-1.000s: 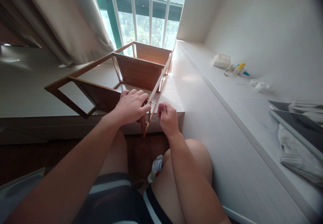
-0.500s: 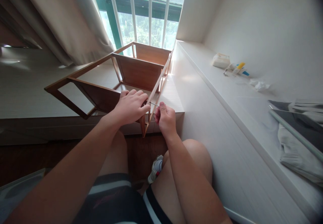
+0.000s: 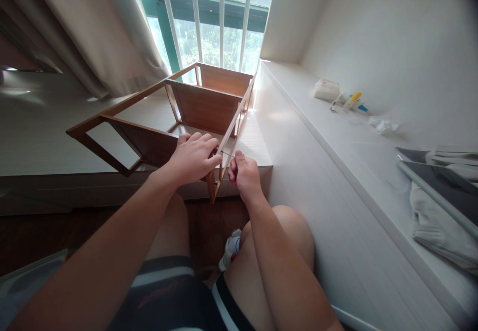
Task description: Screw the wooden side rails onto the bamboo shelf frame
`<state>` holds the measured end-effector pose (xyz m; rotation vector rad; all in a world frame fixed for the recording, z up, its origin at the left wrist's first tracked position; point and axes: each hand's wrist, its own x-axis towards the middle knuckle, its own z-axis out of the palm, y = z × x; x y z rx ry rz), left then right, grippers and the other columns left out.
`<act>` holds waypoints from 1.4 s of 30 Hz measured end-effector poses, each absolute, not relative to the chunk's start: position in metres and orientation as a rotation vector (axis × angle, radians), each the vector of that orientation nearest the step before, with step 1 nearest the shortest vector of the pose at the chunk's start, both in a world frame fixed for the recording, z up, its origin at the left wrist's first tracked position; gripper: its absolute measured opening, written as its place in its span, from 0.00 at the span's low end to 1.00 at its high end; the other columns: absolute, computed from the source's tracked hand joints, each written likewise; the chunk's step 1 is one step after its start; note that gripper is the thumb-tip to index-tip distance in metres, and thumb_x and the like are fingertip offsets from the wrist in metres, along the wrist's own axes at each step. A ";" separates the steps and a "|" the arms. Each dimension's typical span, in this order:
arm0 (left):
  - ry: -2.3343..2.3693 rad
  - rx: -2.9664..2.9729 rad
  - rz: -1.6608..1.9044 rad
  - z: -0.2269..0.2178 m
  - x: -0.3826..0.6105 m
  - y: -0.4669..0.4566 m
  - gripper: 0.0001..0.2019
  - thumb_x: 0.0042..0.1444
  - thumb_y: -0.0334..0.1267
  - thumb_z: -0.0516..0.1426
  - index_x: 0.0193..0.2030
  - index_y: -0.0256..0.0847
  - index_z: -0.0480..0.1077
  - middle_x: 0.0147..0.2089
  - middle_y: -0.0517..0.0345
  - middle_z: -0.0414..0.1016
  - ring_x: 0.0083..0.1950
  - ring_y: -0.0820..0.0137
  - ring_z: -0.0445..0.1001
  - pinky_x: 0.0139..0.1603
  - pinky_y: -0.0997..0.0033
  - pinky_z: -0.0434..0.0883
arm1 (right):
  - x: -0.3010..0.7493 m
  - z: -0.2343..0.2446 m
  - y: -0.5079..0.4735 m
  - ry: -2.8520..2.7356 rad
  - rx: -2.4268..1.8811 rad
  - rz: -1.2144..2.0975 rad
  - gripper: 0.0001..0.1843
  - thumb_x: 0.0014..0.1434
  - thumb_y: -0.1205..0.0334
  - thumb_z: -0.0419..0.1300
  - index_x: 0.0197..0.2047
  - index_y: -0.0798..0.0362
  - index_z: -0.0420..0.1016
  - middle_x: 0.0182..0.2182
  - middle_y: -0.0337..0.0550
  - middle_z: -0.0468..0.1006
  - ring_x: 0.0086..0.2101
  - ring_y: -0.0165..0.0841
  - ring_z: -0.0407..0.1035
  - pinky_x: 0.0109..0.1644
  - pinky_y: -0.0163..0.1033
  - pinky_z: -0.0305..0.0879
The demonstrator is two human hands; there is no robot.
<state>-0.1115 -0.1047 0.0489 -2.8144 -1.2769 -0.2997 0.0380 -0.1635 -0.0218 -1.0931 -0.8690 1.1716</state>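
Note:
A brown wooden shelf rack (image 3: 209, 103) with slim rails and several panels lies on its side on the pale ledge, its near end jutting past the edge. My left hand (image 3: 194, 157) is wrapped over the near panel at its right corner, the thumb pointing at the rail. My right hand (image 3: 244, 172) is closed in a fist just right of that corner. From it a thin metal shaft (image 3: 227, 154), a hex key or screwdriver, reaches to the rail. The fist covers its grip, and the tip's exact seat is too small to make out.
A pale cabinet (image 3: 306, 171) rises close on the right, with a tissue pack (image 3: 326, 89), small tools (image 3: 353, 102), a crumpled plastic bag (image 3: 383, 124) and folded cloth (image 3: 436, 216) on top. Behind the rack is a barred window (image 3: 220, 32). A curtain (image 3: 108, 32) hangs at left.
My right hand has shifted very slightly around the tool. My left hand and the rack hold their places.

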 end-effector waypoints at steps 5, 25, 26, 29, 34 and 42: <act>-1.272 -2.813 -0.291 0.048 -0.112 -0.105 0.12 0.63 0.48 0.46 0.37 0.45 0.64 0.41 0.54 0.71 0.49 0.58 0.69 0.51 0.51 0.57 | 0.049 -0.021 -0.167 -1.194 -1.219 0.779 0.27 0.67 0.38 0.49 0.25 0.50 0.62 0.17 0.34 0.65 0.20 0.28 0.59 0.26 0.34 0.55; -1.271 -2.817 -0.283 0.049 -0.110 -0.105 0.12 0.62 0.48 0.46 0.37 0.45 0.64 0.42 0.53 0.72 0.49 0.57 0.68 0.52 0.51 0.57 | 0.044 -0.024 -0.167 -1.113 -1.160 0.852 0.30 0.68 0.38 0.48 0.22 0.50 0.64 0.14 0.35 0.65 0.17 0.27 0.58 0.25 0.34 0.55; -1.270 -2.816 -0.278 0.049 -0.110 -0.105 0.12 0.62 0.48 0.45 0.37 0.45 0.64 0.41 0.54 0.72 0.48 0.57 0.68 0.52 0.51 0.57 | 0.043 -0.023 -0.167 -1.090 -1.148 0.890 0.30 0.67 0.38 0.48 0.22 0.50 0.63 0.13 0.35 0.64 0.16 0.27 0.57 0.24 0.34 0.55; -1.265 -2.808 -0.277 0.049 -0.111 -0.105 0.12 0.62 0.48 0.45 0.37 0.44 0.63 0.41 0.54 0.71 0.48 0.58 0.68 0.52 0.51 0.57 | 0.041 -0.021 -0.167 -1.003 -1.110 1.010 0.31 0.66 0.36 0.50 0.21 0.50 0.63 0.10 0.34 0.62 0.13 0.26 0.54 0.20 0.33 0.50; -1.292 -2.827 -0.256 0.051 -0.110 -0.104 0.13 0.61 0.49 0.46 0.37 0.44 0.65 0.41 0.54 0.72 0.49 0.58 0.69 0.52 0.52 0.57 | 0.040 -0.022 -0.164 -0.855 -1.059 1.238 0.30 0.64 0.34 0.51 0.22 0.50 0.61 0.09 0.32 0.61 0.11 0.24 0.50 0.15 0.32 0.41; -1.460 -2.829 -0.231 0.058 -0.101 -0.099 0.18 0.63 0.54 0.45 0.34 0.45 0.68 0.42 0.55 0.74 0.49 0.57 0.70 0.52 0.50 0.57 | 0.050 -0.026 -0.162 -1.108 -1.148 0.952 0.28 0.65 0.36 0.52 0.24 0.50 0.61 0.14 0.33 0.65 0.17 0.26 0.57 0.23 0.33 0.53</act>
